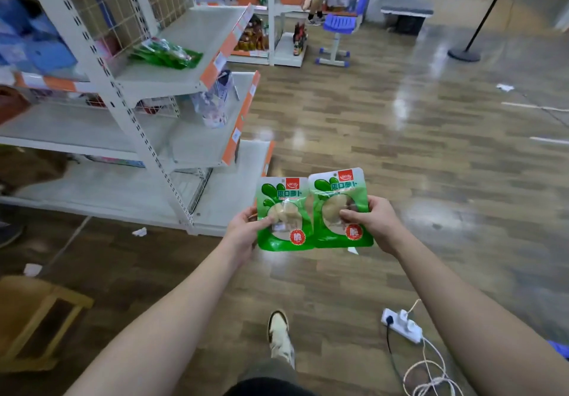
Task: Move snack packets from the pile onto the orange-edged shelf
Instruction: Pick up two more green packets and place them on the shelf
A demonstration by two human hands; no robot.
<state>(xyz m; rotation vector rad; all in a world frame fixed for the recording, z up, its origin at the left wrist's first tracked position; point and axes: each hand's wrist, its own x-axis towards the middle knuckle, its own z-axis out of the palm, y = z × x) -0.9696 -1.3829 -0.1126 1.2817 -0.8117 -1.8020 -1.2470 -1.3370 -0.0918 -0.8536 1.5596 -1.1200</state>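
1. Your left hand (243, 229) has its fingers closed on the left snack packet (281, 214), thumb on the front near the clear window, and your right hand (374, 221) grips the right snack packet (340, 207) the same way.

2. Both packets hang upright in front of you over the wooden floor (400, 149), their inner edges touching or just overlapping. They are well apart from the orange-edged shelf (197, 41) up on your left, where a small heap of green packets (166, 53) already lies.

3. I judge this the carry stage: nothing is placed yet, and the pile you draw from is out of view.

4. The film looks slick, and each grip is a pinch at one side only. A quick swing toward the shelf could let a packet slide free and drop to the floor.

5. The lower shelves also carry orange edges, so a hurried reach could land a packet on the wrong level. Aim for the one that holds the green heap.

6. Setting new packets against that heap could nudge it toward the front lip and tip some off.

7. A power strip (401, 324) with trailing cable (431, 374) lies by your right foot side; a sidestep could snag it.
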